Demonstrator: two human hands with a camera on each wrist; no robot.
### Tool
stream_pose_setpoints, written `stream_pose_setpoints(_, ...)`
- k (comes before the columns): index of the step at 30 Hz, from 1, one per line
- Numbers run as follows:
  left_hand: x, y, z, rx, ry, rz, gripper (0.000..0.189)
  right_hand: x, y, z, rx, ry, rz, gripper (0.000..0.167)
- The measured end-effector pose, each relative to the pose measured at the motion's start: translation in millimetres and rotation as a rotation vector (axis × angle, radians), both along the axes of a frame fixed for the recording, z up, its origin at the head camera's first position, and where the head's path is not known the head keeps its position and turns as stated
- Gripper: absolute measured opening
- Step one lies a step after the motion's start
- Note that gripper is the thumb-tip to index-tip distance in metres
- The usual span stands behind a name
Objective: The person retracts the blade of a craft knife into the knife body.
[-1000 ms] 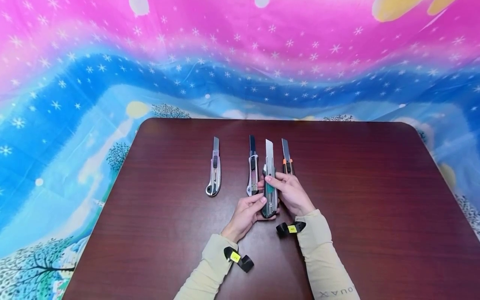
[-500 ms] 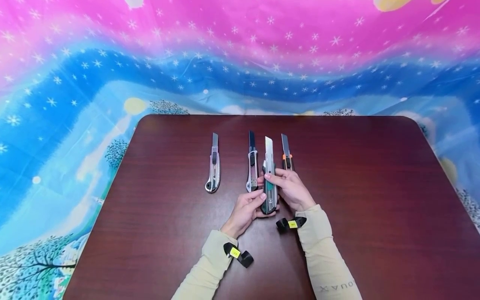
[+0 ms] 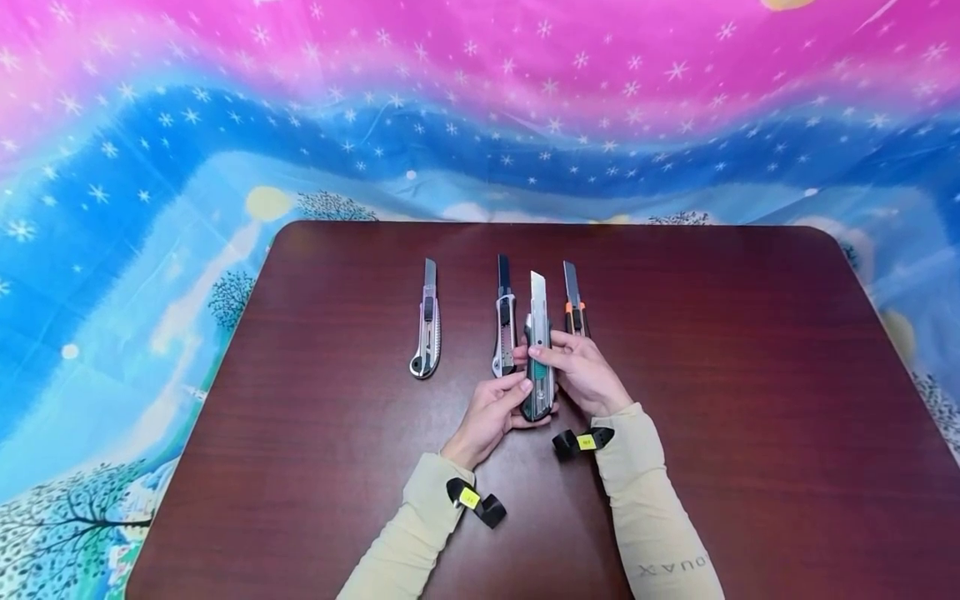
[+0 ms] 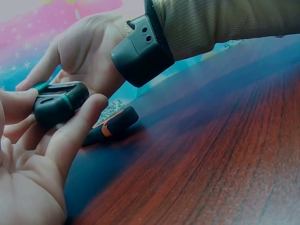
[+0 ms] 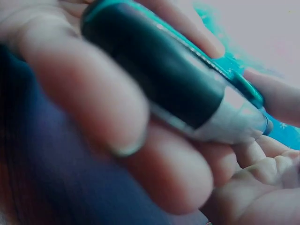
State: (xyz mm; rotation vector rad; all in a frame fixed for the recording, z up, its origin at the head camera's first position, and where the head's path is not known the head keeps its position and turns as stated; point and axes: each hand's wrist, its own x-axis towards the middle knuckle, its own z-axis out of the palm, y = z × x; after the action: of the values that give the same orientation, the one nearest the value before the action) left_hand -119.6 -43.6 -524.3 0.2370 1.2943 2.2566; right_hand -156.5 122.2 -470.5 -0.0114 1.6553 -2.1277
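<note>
Head view: so the green-trimmed knife (image 3: 542, 400) is up over roughly the middle of the worktop (image 3: 300, 500), blade (image 3: 538, 292) out and aimed at the far edge. Who's got it?

Both hands, tbh. Left hand (image 3: 483, 421) pinches the tail end, thumb on top. Right hand (image 3: 592, 377) is curled around from behind, thumb on the front close below the blade. If that one slid forward, I'd bet on a nicked finger.

And the ones lying there?

Silver-pink knife (image 3: 427, 337) sits nearest the far-left corner, then the black-bladed knife (image 3: 505, 329), then the orange knife (image 3: 574, 312). All blades out, so a careless reach from the far edge side could go badly.

Left wrist view any help?

Fingers wrapped on the tail, blade out of sight. The orange knife's end is just past them on the worktop, so lowering carelessly might knock it.

Right wrist view?

Blurry, but there's a thumb tip right by the green slider (image 5: 248, 89). My guess: an accidental push could shift the blade.

Any containers?

None I can spot. Closest is the handle (image 5: 164, 61), which houses the rest of the blade, I'd assume.
</note>
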Motion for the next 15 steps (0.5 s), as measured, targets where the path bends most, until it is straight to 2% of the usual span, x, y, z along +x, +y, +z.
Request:
stream_pose_setpoints(8, -1.2, 0.1, 0.5, -0.009, -0.001, 0.014, 0.046, -0.5, -1.3, 0.3, -0.03, -0.003, 0.011, 0.049)
stream_pose_setpoints(15, -1.3, -1.2, 2.5, 0.003, -0.017, 0.036, 0.046, -0.9, -3.5, -1.7, -0.007, 0.032, 0.017, 0.05)
